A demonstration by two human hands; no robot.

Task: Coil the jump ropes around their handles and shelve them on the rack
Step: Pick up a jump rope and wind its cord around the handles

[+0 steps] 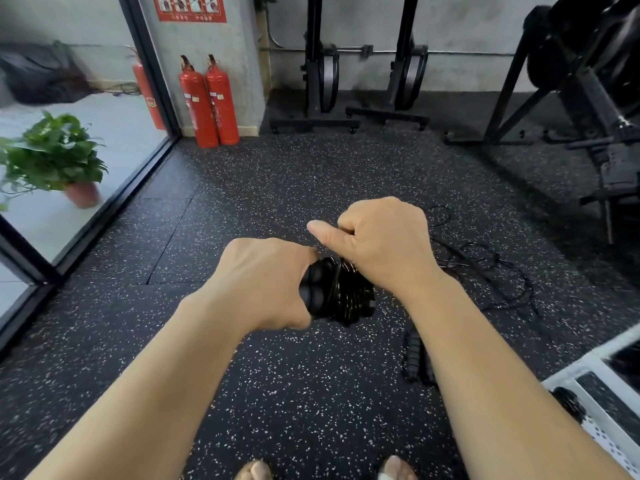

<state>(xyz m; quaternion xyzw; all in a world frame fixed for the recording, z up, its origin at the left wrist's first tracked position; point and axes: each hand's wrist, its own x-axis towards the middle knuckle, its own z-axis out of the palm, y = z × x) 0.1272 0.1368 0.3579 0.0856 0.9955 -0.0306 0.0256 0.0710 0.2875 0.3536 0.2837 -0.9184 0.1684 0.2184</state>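
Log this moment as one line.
step: coiling | left hand: grips handles | right hand: holds cord above coil | second rope: loose on floor | rack: lower right

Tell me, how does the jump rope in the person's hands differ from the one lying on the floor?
The held jump rope is wound in tight turns around its handles; the floor jump rope sprawls in loose loops. The held one is up in the air, gripped by the left hand while the right hand pinches its cord; the floor one lies untouched on the speckled mat. Both are black with thin cords.
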